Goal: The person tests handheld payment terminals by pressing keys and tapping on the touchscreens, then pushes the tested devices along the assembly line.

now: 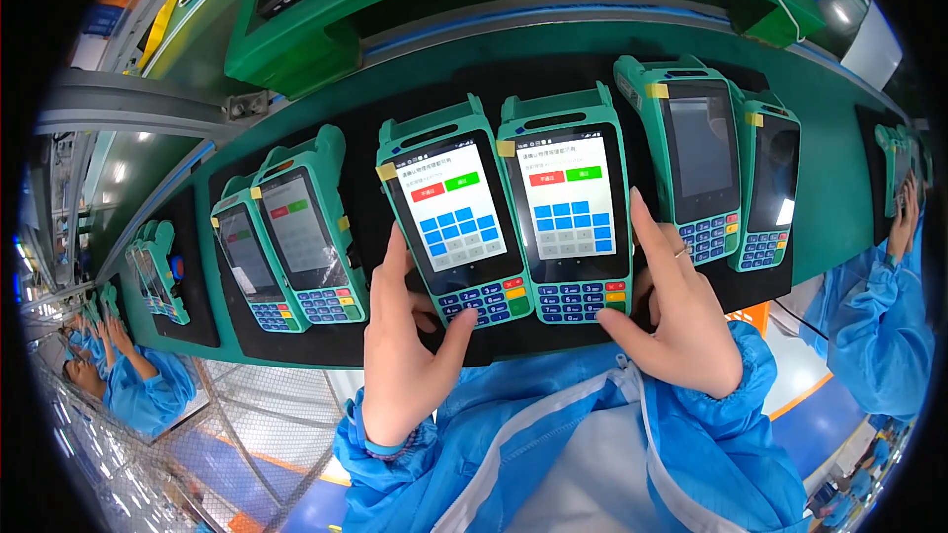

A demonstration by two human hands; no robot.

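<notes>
Two green handheld payment terminals, a left one (456, 271) and a right one (565, 271), lie side by side in front of me, screens lit. Each screen shows a red and a green button above a grid of partly blue squares. My left hand (407, 365) grips the left terminal along its left edge, its thumb on the lower keypad. On the other side, my right hand (681, 326) grips the right terminal by its right edge, thumb at the lower right keys. The fingers underneath are partly hidden.
More terminals stand in a left pair (296, 227) with dim screens and a right pair (701, 158) with dark ones. All rest on black mats over a green bench (820, 138). A green shelf (474, 0) spans the back. People in blue work at both sides.
</notes>
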